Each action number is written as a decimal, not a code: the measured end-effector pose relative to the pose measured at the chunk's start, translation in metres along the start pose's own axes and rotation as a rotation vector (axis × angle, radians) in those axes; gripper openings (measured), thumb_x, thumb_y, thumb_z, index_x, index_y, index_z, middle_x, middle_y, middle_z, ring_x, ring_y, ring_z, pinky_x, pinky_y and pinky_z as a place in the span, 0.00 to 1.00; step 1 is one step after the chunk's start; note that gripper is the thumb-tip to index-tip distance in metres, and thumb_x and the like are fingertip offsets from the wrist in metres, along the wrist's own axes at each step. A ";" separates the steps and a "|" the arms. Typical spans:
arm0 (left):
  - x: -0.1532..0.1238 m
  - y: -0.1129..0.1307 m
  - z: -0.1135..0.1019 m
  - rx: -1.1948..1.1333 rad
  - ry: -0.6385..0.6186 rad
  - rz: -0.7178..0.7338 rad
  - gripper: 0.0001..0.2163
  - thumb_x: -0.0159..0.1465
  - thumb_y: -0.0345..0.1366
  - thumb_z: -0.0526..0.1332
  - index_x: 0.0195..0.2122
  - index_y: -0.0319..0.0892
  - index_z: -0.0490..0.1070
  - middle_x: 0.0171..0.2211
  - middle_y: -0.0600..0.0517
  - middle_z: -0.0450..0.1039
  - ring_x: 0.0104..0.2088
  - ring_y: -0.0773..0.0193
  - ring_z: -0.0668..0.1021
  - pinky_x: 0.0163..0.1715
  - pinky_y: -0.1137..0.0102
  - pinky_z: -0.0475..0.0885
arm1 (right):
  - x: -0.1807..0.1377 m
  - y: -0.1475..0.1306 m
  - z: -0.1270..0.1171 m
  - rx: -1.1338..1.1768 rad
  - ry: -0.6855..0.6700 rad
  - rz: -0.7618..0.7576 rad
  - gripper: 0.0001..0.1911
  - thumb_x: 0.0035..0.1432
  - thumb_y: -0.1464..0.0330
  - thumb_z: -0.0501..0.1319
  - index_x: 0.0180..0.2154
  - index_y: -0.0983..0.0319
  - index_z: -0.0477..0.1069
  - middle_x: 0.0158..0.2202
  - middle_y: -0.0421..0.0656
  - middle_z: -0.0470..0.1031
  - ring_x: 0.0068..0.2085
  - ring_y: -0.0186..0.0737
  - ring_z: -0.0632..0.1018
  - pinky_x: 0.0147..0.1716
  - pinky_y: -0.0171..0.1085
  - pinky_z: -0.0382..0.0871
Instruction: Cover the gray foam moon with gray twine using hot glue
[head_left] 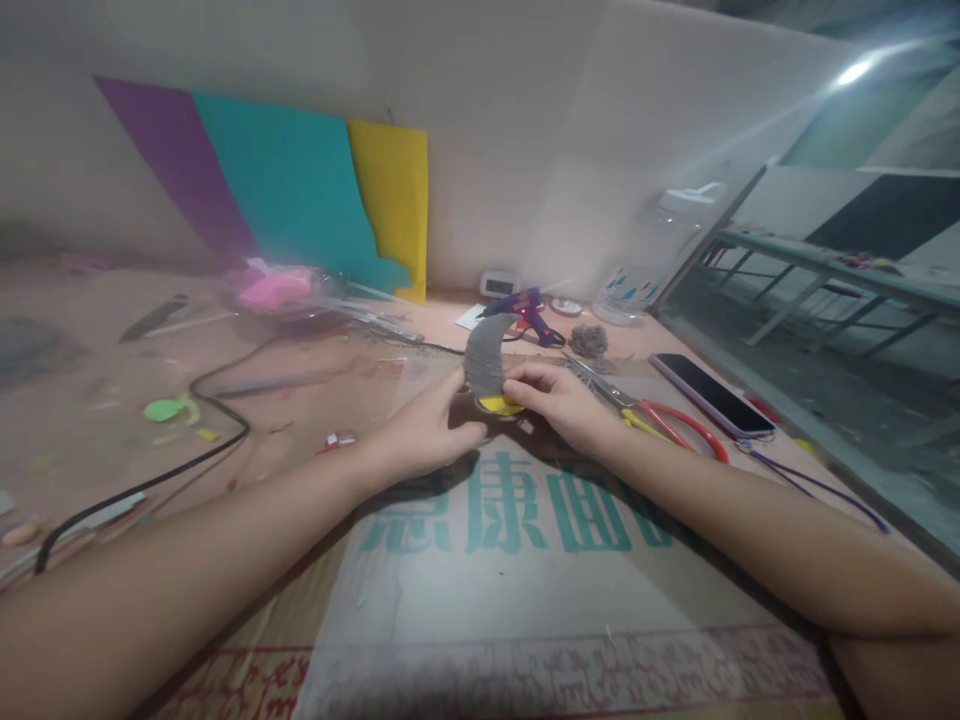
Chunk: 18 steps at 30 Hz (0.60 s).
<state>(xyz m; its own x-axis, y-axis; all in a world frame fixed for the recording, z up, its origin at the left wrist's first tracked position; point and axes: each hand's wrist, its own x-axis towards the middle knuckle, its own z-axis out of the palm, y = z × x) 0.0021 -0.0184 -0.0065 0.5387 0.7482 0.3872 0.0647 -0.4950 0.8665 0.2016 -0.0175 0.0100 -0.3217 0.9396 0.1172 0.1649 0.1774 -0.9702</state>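
Observation:
Both of my hands meet over a flattened cardboard sheet [487, 580] printed with green characters. Between them stands a curved grey strip [486, 358] with a small yellow piece [500, 405] at its base. My left hand [426, 430] is curled around the strip's left side, fingers closed on it. My right hand [559, 400] pinches the base from the right, fingertips on the yellow piece. The strip rises upright above my fingers.
A blue glue gun [529, 312] lies just behind the strip, its black cord [202, 400] running left. Red-and-yellow scissors [660, 420] and a phone [709, 392] lie at right. Purple, teal and yellow sheets [300, 190] lean on the wall. A pink-filled bowl [277, 292] sits at left.

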 end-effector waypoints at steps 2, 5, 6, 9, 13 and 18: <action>0.003 0.001 -0.003 -0.064 0.045 -0.033 0.21 0.60 0.33 0.59 0.55 0.44 0.67 0.55 0.48 0.72 0.54 0.55 0.74 0.53 0.62 0.70 | 0.002 -0.002 -0.002 -0.072 0.041 -0.026 0.16 0.51 0.55 0.65 0.32 0.62 0.72 0.29 0.38 0.73 0.29 0.34 0.73 0.33 0.35 0.69; 0.006 0.003 -0.006 -0.094 0.172 -0.104 0.12 0.65 0.41 0.55 0.43 0.41 0.72 0.45 0.49 0.76 0.46 0.58 0.77 0.47 0.66 0.71 | 0.002 -0.002 -0.003 -0.121 0.054 -0.051 0.15 0.53 0.56 0.64 0.30 0.62 0.71 0.27 0.38 0.72 0.28 0.33 0.71 0.31 0.34 0.68; 0.006 0.004 -0.007 -0.073 0.207 -0.131 0.13 0.65 0.44 0.55 0.39 0.41 0.73 0.41 0.49 0.77 0.43 0.59 0.77 0.45 0.67 0.72 | 0.002 -0.002 -0.002 -0.131 0.053 -0.055 0.15 0.53 0.56 0.64 0.30 0.62 0.71 0.28 0.38 0.72 0.28 0.34 0.72 0.31 0.34 0.68; 0.007 0.005 -0.008 0.012 0.258 -0.180 0.14 0.63 0.46 0.58 0.31 0.40 0.71 0.32 0.52 0.76 0.35 0.62 0.76 0.38 0.70 0.71 | 0.001 -0.001 -0.001 -0.173 0.047 -0.049 0.15 0.53 0.57 0.64 0.31 0.62 0.71 0.28 0.38 0.73 0.28 0.34 0.72 0.31 0.34 0.67; 0.007 0.004 -0.010 0.041 0.300 -0.192 0.13 0.62 0.46 0.59 0.30 0.40 0.71 0.29 0.54 0.74 0.32 0.64 0.74 0.35 0.71 0.68 | 0.000 -0.002 0.000 -0.241 0.062 -0.061 0.16 0.58 0.55 0.60 0.32 0.62 0.71 0.27 0.38 0.72 0.27 0.35 0.71 0.28 0.34 0.66; 0.009 -0.002 -0.014 0.024 0.377 -0.228 0.14 0.62 0.47 0.59 0.27 0.41 0.68 0.26 0.55 0.70 0.29 0.66 0.71 0.31 0.72 0.65 | 0.004 -0.017 -0.012 -0.391 0.132 -0.193 0.14 0.62 0.59 0.56 0.38 0.61 0.74 0.39 0.44 0.78 0.41 0.41 0.76 0.43 0.39 0.69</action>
<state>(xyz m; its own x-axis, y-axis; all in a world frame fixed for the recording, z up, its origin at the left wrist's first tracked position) -0.0050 -0.0048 -0.0001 0.1647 0.9461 0.2788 0.1679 -0.3055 0.9373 0.2089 -0.0130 0.0294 -0.2633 0.9033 0.3387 0.4618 0.4263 -0.7778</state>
